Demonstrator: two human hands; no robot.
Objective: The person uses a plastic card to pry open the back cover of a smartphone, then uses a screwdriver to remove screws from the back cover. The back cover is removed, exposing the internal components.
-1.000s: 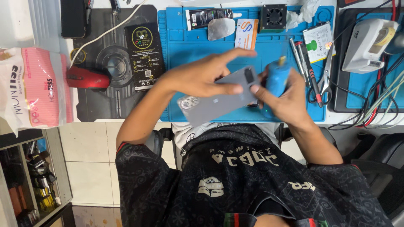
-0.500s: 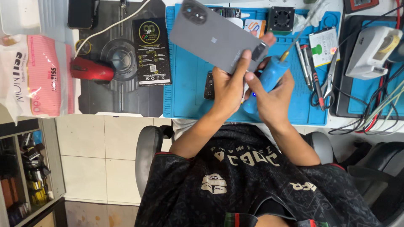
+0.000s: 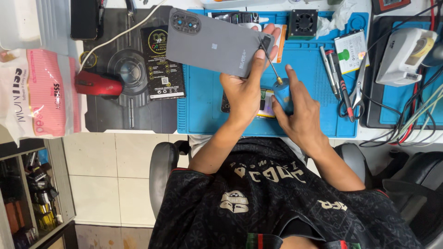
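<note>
My left hand [image 3: 242, 92] grips a grey phone back cover [image 3: 212, 44] by its right end and holds it raised over the desk, camera cut-outs to the left. My right hand [image 3: 300, 115] is closed on a blue-handled screwdriver [image 3: 281, 92]. The thin shaft points up at the cover's corner by my left fingers. Under both hands an opened phone body [image 3: 265, 103] lies on the blue work mat [image 3: 203, 101], mostly hidden.
A red mouse [image 3: 97, 85] and a black card [image 3: 162, 62] lie on the dark pad at left. Small fan [image 3: 302, 22], white battery [image 3: 350, 46], scissors [image 3: 357, 90] and pens lie on the mat's right. A white device [image 3: 406, 55] with cables stands far right, a pink pack [image 3: 44, 92] far left.
My left hand has lifted the grey cover from near my chest up and leftward over the desk. My right hand has followed with the screwdriver, its tip now at the cover's corner.
</note>
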